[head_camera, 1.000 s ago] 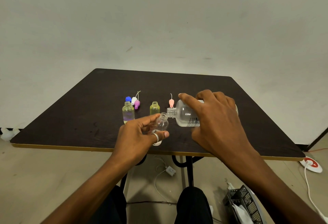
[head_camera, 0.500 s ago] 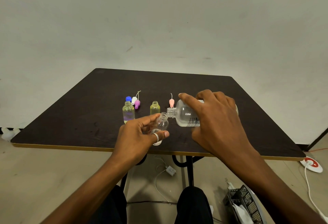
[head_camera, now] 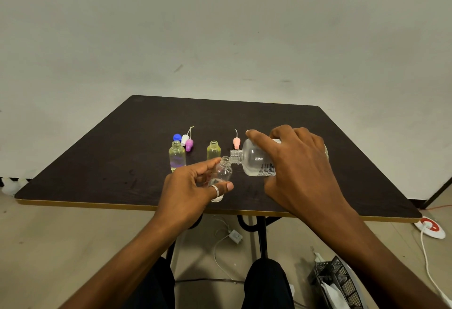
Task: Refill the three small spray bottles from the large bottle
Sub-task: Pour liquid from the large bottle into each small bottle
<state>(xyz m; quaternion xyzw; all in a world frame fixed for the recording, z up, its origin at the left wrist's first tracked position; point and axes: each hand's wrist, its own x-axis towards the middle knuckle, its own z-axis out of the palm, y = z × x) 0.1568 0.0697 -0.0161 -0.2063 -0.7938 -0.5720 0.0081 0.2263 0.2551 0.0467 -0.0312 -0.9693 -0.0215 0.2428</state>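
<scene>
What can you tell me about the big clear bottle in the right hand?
The large bottle is clear, plastic by its look, uncapped, with a threaded neck and a label of small dark print. The right hand grips its body from above, holding it on its side over the table, neck pointing left. Its mouth sits by the open mouth of the small clear bottle tilted in the left hand; whether they touch, or liquid flows, I cannot tell.
</scene>
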